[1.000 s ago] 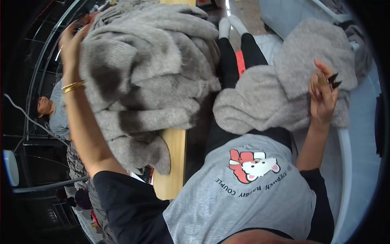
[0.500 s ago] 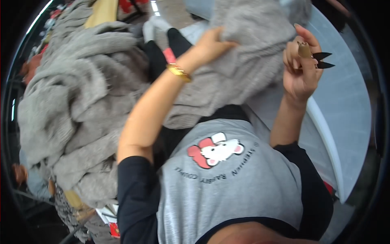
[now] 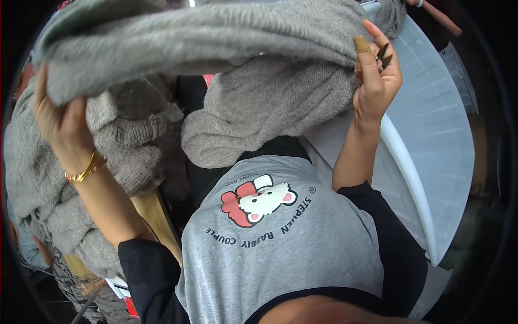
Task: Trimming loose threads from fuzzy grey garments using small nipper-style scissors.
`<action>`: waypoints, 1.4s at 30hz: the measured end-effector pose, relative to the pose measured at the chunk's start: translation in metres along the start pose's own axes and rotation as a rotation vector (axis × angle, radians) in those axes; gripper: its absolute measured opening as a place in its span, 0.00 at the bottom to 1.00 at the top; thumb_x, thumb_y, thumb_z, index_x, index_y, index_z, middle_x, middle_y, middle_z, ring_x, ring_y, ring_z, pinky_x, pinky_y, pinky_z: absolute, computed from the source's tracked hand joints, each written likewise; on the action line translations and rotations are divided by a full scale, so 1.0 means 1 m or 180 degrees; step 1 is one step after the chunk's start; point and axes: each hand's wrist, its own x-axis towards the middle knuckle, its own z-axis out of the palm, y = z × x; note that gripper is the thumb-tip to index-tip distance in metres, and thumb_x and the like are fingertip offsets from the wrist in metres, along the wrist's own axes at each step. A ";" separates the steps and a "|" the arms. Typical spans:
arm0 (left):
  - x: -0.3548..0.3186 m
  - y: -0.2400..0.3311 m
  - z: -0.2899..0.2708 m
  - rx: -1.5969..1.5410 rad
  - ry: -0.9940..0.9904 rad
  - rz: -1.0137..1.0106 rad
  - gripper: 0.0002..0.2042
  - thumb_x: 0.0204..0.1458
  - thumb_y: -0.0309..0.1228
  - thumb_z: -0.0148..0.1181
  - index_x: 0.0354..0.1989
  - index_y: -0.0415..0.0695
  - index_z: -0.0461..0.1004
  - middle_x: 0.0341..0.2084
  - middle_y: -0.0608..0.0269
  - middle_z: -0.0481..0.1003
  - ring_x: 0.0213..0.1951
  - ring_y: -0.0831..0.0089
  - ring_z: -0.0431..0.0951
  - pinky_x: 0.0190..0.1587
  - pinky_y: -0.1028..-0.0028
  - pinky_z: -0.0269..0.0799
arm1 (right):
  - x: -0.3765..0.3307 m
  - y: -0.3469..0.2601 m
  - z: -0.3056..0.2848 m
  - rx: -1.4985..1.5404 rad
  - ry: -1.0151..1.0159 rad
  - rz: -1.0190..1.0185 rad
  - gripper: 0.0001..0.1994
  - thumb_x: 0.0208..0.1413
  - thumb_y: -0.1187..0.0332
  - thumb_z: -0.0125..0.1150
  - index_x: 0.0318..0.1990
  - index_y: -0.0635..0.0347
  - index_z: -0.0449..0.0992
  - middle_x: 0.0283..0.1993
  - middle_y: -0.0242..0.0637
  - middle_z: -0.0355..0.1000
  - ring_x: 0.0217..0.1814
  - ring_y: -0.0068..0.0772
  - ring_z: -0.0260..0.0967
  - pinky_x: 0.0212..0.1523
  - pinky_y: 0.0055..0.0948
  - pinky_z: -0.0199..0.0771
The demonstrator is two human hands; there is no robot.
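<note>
My way forward is blocked by the grey knit piece (image 3: pixel 205 40), spanning from my left hand (image 3: pixel 63 121) across to my right hand (image 3: pixel 377 81). Under it, the bunched knit (image 3: pixel 275 108) fills my lap, and a heap of knitwear (image 3: pixel 59 189) crowds my left forearm. Between my forearms, the space above my shirt (image 3: pixel 280 254) is open. Outside my right forearm, only the bin's rim (image 3: pixel 411 178) obstructs low down; black snips (image 3: pixel 385 56) jut from my right fingers.
</note>
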 end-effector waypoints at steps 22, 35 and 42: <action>0.006 -0.228 -0.059 0.5465 -0.0456 -0.2711 0.26 0.57 0.55 0.54 0.38 0.40 0.77 0.27 0.65 0.76 0.34 0.77 0.75 0.39 0.74 0.72 | -0.013 -0.001 0.008 -0.0053 -0.0124 -0.0111 0.16 0.56 0.79 0.56 0.52 0.75 0.72 0.17 0.23 0.59 0.15 0.07 0.47 0.15 0.13 0.42; 0.018 -0.163 -0.031 0.1164 0.1466 -0.1056 0.10 0.61 0.32 0.53 0.45 0.42 0.76 0.29 0.72 0.75 0.28 0.83 0.74 0.30 0.81 0.71 | -0.012 -0.002 -0.021 -0.3112 -0.0571 0.0436 0.11 0.53 0.69 0.68 0.42 0.62 0.79 0.20 0.19 0.60 0.23 0.10 0.52 0.23 0.17 0.52; -0.037 -0.029 0.010 0.4015 -0.0527 0.0371 0.24 0.51 0.46 0.60 0.46 0.35 0.70 0.42 0.58 0.70 0.45 0.71 0.70 0.51 0.75 0.61 | -0.010 0.000 0.008 -0.1109 -0.1110 0.0242 0.03 0.61 0.72 0.59 0.35 0.61 0.76 0.29 0.22 0.68 0.28 0.09 0.59 0.26 0.14 0.58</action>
